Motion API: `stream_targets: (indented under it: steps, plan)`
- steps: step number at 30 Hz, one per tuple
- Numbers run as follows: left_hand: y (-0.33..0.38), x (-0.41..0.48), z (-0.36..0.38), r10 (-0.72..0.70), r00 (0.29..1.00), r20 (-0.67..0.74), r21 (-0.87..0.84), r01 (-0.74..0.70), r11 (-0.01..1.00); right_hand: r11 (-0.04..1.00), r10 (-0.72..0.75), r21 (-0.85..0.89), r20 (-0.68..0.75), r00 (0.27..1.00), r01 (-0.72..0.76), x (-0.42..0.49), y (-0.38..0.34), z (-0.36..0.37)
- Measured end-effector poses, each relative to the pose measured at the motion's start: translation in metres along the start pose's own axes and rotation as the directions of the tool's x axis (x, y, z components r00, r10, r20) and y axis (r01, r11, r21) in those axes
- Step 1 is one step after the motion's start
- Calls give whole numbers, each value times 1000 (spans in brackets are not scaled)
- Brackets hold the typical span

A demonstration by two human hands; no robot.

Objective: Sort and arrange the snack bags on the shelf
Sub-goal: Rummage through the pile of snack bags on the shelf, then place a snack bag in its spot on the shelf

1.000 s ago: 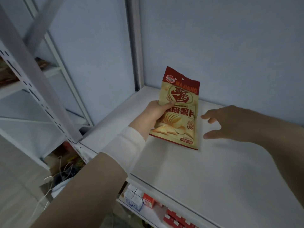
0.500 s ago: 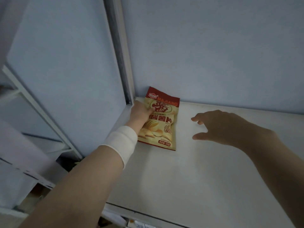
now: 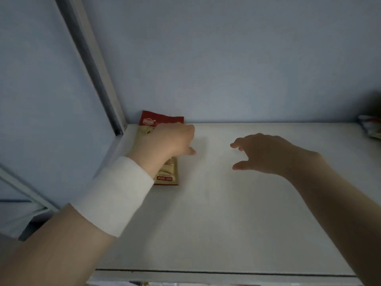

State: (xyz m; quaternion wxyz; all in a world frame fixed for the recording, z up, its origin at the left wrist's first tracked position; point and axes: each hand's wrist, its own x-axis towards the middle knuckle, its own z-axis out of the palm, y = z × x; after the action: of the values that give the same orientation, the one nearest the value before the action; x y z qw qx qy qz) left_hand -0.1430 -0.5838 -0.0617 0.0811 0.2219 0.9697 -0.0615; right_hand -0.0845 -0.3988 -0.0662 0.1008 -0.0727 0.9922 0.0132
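A red and yellow snack bag [image 3: 167, 174] lies flat on the white shelf [image 3: 206, 223], in the back left corner beside the upright post [image 3: 97, 79]; its top edge touches the back wall. My left hand [image 3: 165, 143], with a white wristband, lies over the middle of the bag. Its thumb and fingertips reach past the bag's right edge and do not pinch it. My right hand [image 3: 268, 153] hovers over the shelf to the right of the bag, fingers spread and relaxed, holding nothing.
Part of another snack bag [image 3: 371, 129] shows at the far right edge of the shelf. A pale blue wall closes the back. The shelf's front lip [image 3: 206, 273] runs along the bottom, with a lower shelf frame at the left.
My left hand has carried the bag into the back left corner, laid it flat, and slid from its left edge onto its top. The right hand has stayed hovering, open.
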Motion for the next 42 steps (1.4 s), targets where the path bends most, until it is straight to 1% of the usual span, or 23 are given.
stream_targets:
  steps: [2, 4, 8, 11, 14, 18, 21, 27, 31, 34, 36, 38, 40, 42]
  plan:
    - [34, 1, -13, 55, 996, 75, 40, -58, 998, 999, 42, 1, -7, 999, -42, -20, 28, 0]
    - [74, 3, -26, 102, 991, 86, 67, -107, 992, 996, 88, 1, -14, 996, -88, -46, 62, 0]
    - [174, 7, -54, 179, 983, 41, 87, -182, 979, 985, 174, 3, -49, 984, -174, -109, 142, -1]
    - [262, 3, -72, 237, 971, -21, 100, -233, 967, 981, 195, 3, -92, 976, -196, -164, 208, 2]
    - [355, -2, -87, 293, 956, -37, 111, -287, 951, 973, 228, -20, -120, 966, -232, -222, 276, -1]
    - [461, 0, -111, 388, 920, -47, 134, -379, 916, 940, 338, -19, -81, 938, -341, -276, 360, -8]
    - [513, 13, -127, 414, 908, -59, 177, -399, 900, 908, 414, -35, -88, 906, -419, -303, 417, -12]
    - [575, 51, -157, 447, 892, -67, 171, -431, 886, 897, 436, -28, -123, 892, -442, -316, 492, -27]
    - [615, 92, -172, 465, 881, -84, 1, -466, 885, 890, 441, -47, -169, 881, -454, -322, 535, -34]
    - [655, 127, -177, 423, 894, -149, -134, -442, 887, 869, 478, -50, -175, 861, -492, -326, 571, -36]
    - [680, 154, -178, 354, 918, -176, -196, -385, 902, 865, 489, -31, -173, 855, -501, -327, 596, -39]
    - [703, 178, -178, 265, 950, -167, -284, -304, 909, 864, 497, -2, -169, 851, -504, -324, 620, -41]
    - [721, 197, -180, 182, 978, -105, -430, -210, 878, 872, 483, 9, -183, 856, -490, -317, 647, -43]
    - [734, 211, -181, 130, 991, -25, -545, -123, 829, 892, 450, 39, -187, 873, -451, -308, 673, -46]
